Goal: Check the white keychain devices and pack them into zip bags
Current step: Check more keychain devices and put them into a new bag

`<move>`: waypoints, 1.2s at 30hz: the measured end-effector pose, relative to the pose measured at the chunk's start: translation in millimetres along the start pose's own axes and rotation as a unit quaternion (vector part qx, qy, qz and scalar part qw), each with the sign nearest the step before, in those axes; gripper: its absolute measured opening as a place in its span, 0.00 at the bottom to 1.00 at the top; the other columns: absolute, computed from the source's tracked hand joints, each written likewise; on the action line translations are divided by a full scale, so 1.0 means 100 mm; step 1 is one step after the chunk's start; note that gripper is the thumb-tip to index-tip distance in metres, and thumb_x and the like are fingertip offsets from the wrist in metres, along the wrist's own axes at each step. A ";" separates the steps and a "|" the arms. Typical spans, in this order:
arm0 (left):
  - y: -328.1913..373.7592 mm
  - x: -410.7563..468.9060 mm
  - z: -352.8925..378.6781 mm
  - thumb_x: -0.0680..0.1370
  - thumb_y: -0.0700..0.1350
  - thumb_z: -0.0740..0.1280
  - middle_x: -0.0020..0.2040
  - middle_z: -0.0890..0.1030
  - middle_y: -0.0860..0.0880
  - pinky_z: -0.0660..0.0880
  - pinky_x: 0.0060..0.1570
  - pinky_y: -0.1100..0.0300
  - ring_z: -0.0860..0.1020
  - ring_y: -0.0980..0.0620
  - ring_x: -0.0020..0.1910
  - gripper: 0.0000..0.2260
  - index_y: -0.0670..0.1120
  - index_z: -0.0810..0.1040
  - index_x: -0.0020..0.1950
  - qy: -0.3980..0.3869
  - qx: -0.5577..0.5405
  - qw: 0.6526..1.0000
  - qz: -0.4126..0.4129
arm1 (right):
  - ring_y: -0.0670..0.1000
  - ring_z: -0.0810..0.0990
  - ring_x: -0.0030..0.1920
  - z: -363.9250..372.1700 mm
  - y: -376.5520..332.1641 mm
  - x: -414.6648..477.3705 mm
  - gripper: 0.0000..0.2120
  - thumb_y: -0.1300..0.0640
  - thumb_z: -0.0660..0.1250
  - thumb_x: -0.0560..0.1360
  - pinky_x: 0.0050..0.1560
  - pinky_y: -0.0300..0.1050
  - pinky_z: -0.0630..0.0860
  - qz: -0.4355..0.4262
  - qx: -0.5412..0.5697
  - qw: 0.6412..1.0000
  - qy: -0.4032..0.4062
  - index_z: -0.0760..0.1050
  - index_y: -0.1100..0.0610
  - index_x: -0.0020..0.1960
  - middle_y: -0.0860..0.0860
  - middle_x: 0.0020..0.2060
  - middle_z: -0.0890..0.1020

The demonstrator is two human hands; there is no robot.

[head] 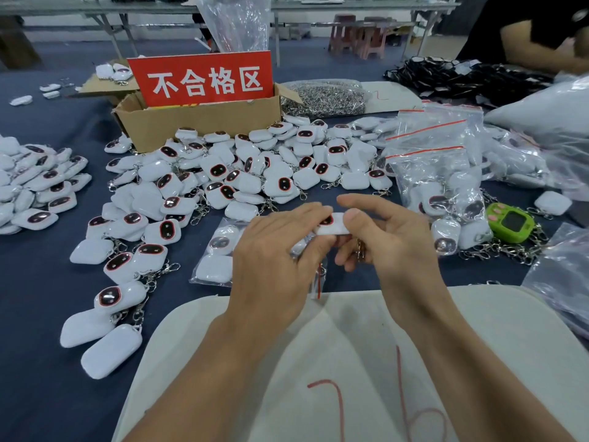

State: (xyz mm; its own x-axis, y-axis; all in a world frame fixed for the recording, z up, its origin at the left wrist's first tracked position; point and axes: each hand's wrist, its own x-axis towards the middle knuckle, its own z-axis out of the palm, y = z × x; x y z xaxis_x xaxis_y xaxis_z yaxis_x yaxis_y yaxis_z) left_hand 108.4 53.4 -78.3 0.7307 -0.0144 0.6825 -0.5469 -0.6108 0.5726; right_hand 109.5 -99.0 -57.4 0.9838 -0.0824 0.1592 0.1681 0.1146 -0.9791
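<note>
Paper (pixel 478 346) with red marks lay nearest, at the counter's (pixel 47 393) edge under both forearms. Above it the two hands met on one white device (pixel 333 229). The right hand (pixel 395 244) pinched its right end, thumb on the near edge, lower fingers curled beneath, forefinger stretched out above. The left hand (pixel 274 263) laid nearly straight fingers on its left end, thumb hidden. Under the left hand a zip bag (pixel 216 253) holding devices lay flat. Beyond, a heap (pixel 242 173) of loose devices spread before a cardboard box (pixel 197 122) bearing a red sign (pixel 204 79). Filled bags (pixel 446 186) and a green gadget (pixel 510 223) sat to the right.
</note>
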 end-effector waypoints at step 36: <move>-0.01 -0.01 -0.06 0.78 0.55 0.60 0.27 0.73 0.51 0.67 0.34 0.52 0.73 0.50 0.32 0.17 0.48 0.70 0.32 -0.082 0.107 0.985 -0.107 | 0.48 0.82 0.40 0.06 0.25 0.06 0.19 0.68 0.64 0.74 0.46 0.48 0.80 -0.034 -0.366 0.902 -0.227 0.82 0.45 0.43 0.43 0.37 0.85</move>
State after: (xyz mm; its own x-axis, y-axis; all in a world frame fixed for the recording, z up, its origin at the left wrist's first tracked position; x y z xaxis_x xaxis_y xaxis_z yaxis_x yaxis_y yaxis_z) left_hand 105.2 58.9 -76.6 0.8853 0.0157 0.4647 -0.2880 -0.7661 0.5746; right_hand 120.4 -90.6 -80.2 0.9247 0.3689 0.0940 0.3059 -0.5728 -0.7605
